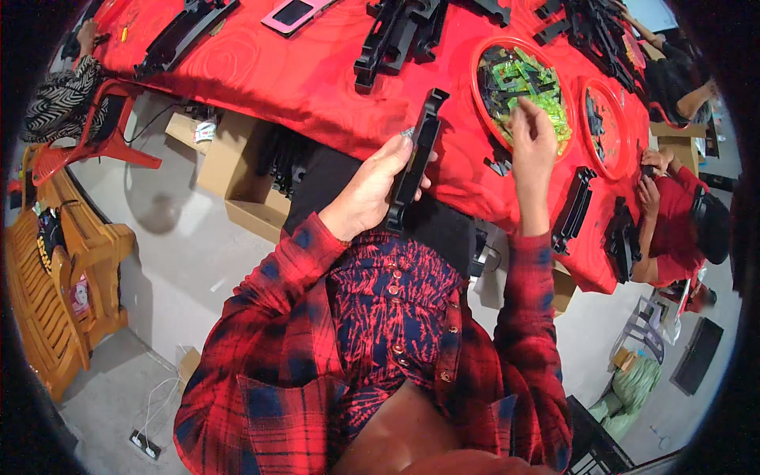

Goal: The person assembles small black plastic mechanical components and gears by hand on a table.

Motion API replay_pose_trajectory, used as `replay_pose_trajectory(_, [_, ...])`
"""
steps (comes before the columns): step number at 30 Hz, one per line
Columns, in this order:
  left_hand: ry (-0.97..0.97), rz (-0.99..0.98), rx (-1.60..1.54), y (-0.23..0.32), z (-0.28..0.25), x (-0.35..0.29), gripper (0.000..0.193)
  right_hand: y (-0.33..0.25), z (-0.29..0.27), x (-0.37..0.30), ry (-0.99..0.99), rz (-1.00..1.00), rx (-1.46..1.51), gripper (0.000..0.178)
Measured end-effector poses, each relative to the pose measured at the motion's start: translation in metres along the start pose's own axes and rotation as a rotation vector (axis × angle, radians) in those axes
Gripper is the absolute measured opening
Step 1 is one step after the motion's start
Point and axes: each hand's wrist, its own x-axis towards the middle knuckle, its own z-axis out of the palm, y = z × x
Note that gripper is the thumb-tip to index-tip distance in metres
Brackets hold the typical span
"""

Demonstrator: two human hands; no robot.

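My left hand (pixel 370 191) is wrapped round a long black plastic part (pixel 417 162), held tilted in front of the table's near edge. Its thumb lies along the part's side, next to a small pale piece (pixel 408 133). Over a round red basket (pixel 477 73) is my right hand (pixel 533 144), its fingers bent and drawn together. What they pinch, if anything, is too small to make out. Bright green plastic pieces (pixel 514 73) and black ones (pixel 497 57) fill the basket.
A red cloth covers the table (pixel 317 99). On it lie black parts (pixel 400 39), a pink device (pixel 297 14) and a second red basket (pixel 586 95). Co-workers sit at the right (pixel 673 229) and far left (pixel 67 103). Cardboard boxes (pixel 229 170) stand below the table.
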Motion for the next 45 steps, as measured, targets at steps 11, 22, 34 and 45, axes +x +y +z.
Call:
replay_pose_trajectory(11, [-0.091,-0.06,-0.06,-0.004,-0.004,-0.003,0.042,0.018,0.019,0.067,-0.149,-0.355,-0.339,0.015])
replay_pose_trajectory(22, [-0.058,-0.067,-0.061,-0.007,-0.005,-0.007,0.042,0.015,0.031,0.073,-0.295,-0.357,-0.632,0.017])
replay_pose_trajectory(34, [-0.076,-0.083,-0.117,-0.009,-0.006,-0.007,0.04,0.032,-0.004,0.077,-0.17,-0.307,-0.423,0.01])
replay_pose_trajectory(45, [-0.101,-0.128,-0.133,-0.007,-0.004,-0.011,0.043,0.023,-0.013,0.072,-0.224,0.142,-0.081,0.015])
